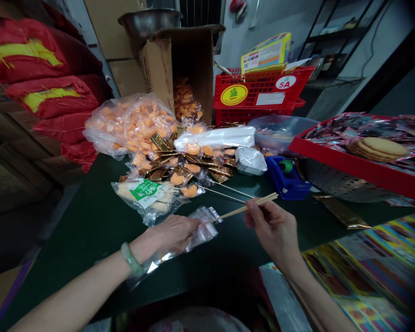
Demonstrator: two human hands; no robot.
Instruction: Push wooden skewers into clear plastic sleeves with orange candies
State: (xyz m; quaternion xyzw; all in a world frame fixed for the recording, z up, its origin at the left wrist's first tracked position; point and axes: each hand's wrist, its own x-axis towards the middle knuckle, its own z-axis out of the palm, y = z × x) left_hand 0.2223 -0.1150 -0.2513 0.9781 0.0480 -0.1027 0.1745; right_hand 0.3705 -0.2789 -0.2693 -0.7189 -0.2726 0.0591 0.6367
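Observation:
My left hand (169, 234), with a green bangle at the wrist, is closed on a stack of small clear plastic bags (203, 229) lying on the dark green table. Between thumb and fingers, my right hand (272, 227) pinches several thin wooden sticks (235, 211). Their far ends point left and reach the edge of the bags by my left fingertips; whether they are inside a bag I cannot tell. Two loose sticks (222, 195) lie just beyond. A clear packet of wooden sticks with a green label (147, 192) rests behind my left hand.
Orange wrapped pieces (190, 190) and gold sachets (162, 162) are heaped at the back, beside a large clear bag (131, 122). Rightward stand a blue tape dispenser (285, 177), a red-rimmed container (363, 166) and printed sheets (373, 258). Behind are a cardboard box (157, 69) and red basket (259, 94).

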